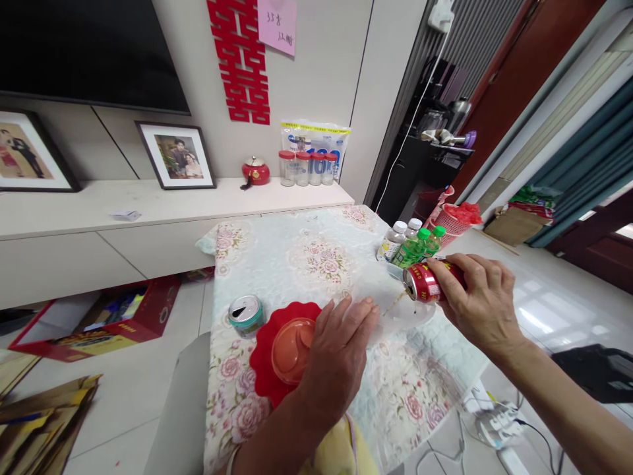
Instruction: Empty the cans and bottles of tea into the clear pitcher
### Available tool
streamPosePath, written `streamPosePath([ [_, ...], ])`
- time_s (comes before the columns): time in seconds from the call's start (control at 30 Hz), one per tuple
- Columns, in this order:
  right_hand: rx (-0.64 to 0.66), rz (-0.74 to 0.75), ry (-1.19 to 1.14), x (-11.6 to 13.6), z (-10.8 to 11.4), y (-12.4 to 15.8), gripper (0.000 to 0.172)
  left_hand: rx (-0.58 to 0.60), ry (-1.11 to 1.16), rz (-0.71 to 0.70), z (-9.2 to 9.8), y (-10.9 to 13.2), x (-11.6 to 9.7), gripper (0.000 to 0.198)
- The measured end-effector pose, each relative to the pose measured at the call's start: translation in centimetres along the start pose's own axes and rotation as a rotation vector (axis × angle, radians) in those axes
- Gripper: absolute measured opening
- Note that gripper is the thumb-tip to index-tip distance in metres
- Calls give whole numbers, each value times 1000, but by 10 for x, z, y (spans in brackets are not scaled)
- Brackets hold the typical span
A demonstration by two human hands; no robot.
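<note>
My right hand (484, 297) is wrapped round a red drink can (424, 284) tipped to the left. Brownish liquid runs from its mouth into a translucent white container (370, 284), whose exact shape blurs into the tablecloth. My left hand (341, 349) is stretched out flat, fingertips at the container's near left side. Under that hand and wrist, partly hidden, is a scalloped red dish (262, 359) with a round orange lid-like piece (289, 353) in it. An opened teal-and-silver can (246, 315) stands upright left of the dish.
Several bottles (413, 245) with white and green caps stand at the table's back right. A flowered cloth (326, 257) covers the table. Behind it, a white cabinet (89, 214) bears red-lidded jars (301, 170) and a red pot (256, 173). A power strip (499, 422) with cables lies on the floor at right.
</note>
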State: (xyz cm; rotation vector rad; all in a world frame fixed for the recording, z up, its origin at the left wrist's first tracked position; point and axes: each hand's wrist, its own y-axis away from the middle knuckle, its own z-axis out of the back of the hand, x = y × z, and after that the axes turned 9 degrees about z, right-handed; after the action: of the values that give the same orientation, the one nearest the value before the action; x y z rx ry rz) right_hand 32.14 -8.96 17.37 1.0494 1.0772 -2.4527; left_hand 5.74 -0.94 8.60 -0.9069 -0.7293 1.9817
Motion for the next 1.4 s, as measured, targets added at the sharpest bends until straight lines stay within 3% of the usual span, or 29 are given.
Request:
streamPosePath([
  [0.73,11,96,20,-6,5,-7,45,24,-20,13,1,0,-1,42],
  [1.03,27,222,14,-12,5,-14,47,14,9,23,2,-1,-2,41],
  [1.4,52,355,64,-10,14,-35,38,4,68,5,1,-2,-1,40],
])
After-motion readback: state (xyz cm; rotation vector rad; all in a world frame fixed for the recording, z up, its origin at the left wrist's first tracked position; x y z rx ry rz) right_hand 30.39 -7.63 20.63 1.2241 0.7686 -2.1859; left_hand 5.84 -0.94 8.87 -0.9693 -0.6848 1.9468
